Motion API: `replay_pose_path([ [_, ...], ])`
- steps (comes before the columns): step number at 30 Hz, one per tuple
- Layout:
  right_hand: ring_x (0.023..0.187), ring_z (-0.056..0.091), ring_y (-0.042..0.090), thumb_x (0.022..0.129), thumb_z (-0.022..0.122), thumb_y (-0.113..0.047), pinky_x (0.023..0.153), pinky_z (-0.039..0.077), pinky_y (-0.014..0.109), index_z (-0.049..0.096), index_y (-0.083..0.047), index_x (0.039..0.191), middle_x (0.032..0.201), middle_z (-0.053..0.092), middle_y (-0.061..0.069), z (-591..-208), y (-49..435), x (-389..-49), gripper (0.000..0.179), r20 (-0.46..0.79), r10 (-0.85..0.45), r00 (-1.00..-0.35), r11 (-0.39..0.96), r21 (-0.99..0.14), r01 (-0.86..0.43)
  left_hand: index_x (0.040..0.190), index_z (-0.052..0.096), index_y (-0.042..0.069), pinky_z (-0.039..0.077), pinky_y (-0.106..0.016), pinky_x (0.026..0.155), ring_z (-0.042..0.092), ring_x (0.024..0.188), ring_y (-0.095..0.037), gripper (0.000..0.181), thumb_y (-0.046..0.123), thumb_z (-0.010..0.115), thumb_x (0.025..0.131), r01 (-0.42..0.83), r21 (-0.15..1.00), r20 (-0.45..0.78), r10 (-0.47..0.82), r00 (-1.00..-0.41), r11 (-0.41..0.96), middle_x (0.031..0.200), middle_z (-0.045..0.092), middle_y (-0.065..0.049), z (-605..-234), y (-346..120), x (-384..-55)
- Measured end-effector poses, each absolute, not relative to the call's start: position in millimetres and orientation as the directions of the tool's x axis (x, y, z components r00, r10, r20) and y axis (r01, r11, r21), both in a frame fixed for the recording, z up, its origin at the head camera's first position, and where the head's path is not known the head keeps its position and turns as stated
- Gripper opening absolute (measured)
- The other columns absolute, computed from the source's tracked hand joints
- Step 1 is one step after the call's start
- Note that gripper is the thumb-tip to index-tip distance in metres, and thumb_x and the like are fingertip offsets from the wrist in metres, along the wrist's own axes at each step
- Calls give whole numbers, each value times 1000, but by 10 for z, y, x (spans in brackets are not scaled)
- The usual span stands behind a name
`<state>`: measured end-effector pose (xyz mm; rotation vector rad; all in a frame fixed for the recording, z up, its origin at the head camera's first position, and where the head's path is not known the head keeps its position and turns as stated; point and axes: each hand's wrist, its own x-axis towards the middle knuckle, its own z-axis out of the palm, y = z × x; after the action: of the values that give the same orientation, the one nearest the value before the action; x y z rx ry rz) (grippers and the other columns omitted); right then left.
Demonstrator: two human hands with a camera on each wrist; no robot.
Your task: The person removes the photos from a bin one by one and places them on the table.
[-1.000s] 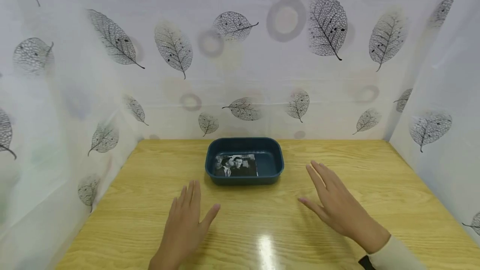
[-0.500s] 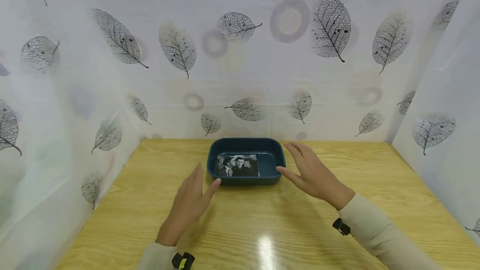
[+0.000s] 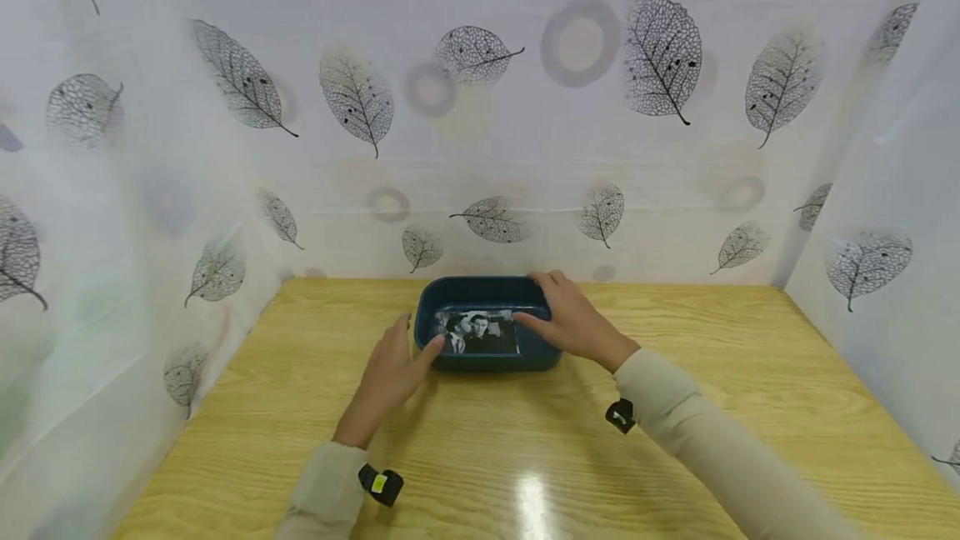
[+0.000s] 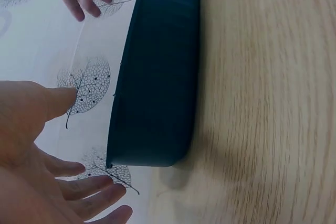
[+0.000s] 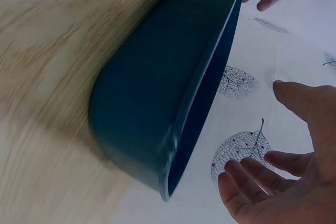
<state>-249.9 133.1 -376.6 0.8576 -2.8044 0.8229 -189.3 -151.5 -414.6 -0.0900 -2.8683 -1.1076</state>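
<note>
Both hands are pretty loose here, nothing gripped. The left hand (image 3: 386,377) has its thumb well out from the fingers (image 4: 105,198), and the left wrist view shows a clear gap between them and the tub. In the head view they sit left of center, with the thumb tip overlapping the near left corner.

Same deal with the right hand (image 3: 573,319): thumb and fingers (image 5: 265,174) apart, the latter a bit bent, with a gap to the rim in the right wrist view. From the head camera its thumb overlaps the inside of the tub, toward the right end.

The dark teal tub (image 3: 497,362) itself sits flat around mid-frame, between the hands. Inside, toward its left, is a black-and-white photo (image 3: 483,333) of two people.

Further out, there's a pale sleeve (image 3: 727,448) lower right, another at bottom left, a black device (image 3: 620,415) by the right cuff, a yellowish wood table (image 3: 465,457), and a white leaf-print sheet (image 3: 510,136) up top.
</note>
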Motion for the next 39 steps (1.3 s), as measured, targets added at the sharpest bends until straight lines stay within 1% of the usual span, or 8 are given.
replay_pose_path([
  [5, 124, 52, 42, 97, 70, -36, 102, 44, 56, 37, 7, 151, 143, 46, 30, -3848, 1174, -2648, 76, 155, -503, -850, 703, -499, -507, 157, 22, -6, 32, -62, 111, 38, 139, -48, 83, 42, 60, 102, 46, 703, 43, 22, -999, 710, 152, 38, -32, -4193, -1523, -1977],
  [11, 126, 52, 41, 94, 74, -34, 99, 47, 54, 33, 5, 153, 142, 45, 29, -3926, 1035, -2770, 82, 29, -491, -871, 720, -550, -424, 158, 20, -4, 27, -63, 114, 29, 144, -48, 86, 41, 65, 99, 14, 731, 1, 19, -1000, 682, 158, 30, -30, -4233, -1509, -2032],
  [16, 124, 53, 39, 90, 80, -34, 100, 47, 53, 36, 2, 153, 141, 46, 28, -4008, 896, -2840, 85, -29, -460, -888, 755, -539, -373, 157, 26, -2, 31, -64, 111, 35, 142, -47, 82, 36, 67, 98, 52, 746, 40, 32, -999, 664, 154, 39, -28, -4249, -1497, -2058],
  [22, 128, 48, 46, 83, 85, -38, 103, 44, 56, 41, 2, 151, 143, 42, 31, -4130, 757, -2917, 90, -72, -420, -905, 807, -486, -336, 159, 24, 2, 38, -63, 106, 41, 135, -45, 88, 39, 71, 96, 39, 731, 26, 30, -999, 681, 150, 40, -29, -4262, -1486, -2074],
  [28, 133, 42, 49, 77, 88, -43, 107, 40, 57, 44, 1, 150, 146, 40, 29, -4219, 706, -2964, 96, -125, -361, -924, 852, -447, -272, 160, 24, 6, 40, -64, 102, 40, 133, -45, 90, 39, 74, 93, 52, 729, 28, 46, -999, 683, 148, 41, -29, -4289, -1484, -2090],
  [31, 130, 43, 49, 75, 91, -42, 106, 40, 58, 46, 2, 148, 144, 42, 29, -4254, 707, -2985, 96, -143, -344, -928, 861, -443, -251, 160, 26, 8, 41, -64, 100, 40, 131, -43, 89, 38, 75, 92, 62, 727, 36, 53, -998, 684, 146, 42, -28, -4300, -1490, -2097],
  [35, 124, 46, 47, 71, 93, -42, 103, 43, 56, 52, 3, 142, 136, 47, 27, -4305, 721, -3025, 93, -145, -335, -931, 869, -430, -246, 161, 25, 9, 44, -63, 97, 45, 125, -44, 90, 40, 75, 92, 57, 720, 29, 52, -998, 692, 142, 42, -30, -4313, -1501, -2097],
  [39, 119, 48, 46, 69, 94, -44, 101, 44, 55, 57, 4, 136, 130, 49, 26, -4344, 731, -3059, 91, -131, -335, -933, 871, -422, -254, 161, 20, 4, 44, -63, 98, 49, 124, -48, 96, 47, 72, 93, 20, 713, -12, 41, -999, 701, 143, 37, -34, -4307, -1505, -2085],
])
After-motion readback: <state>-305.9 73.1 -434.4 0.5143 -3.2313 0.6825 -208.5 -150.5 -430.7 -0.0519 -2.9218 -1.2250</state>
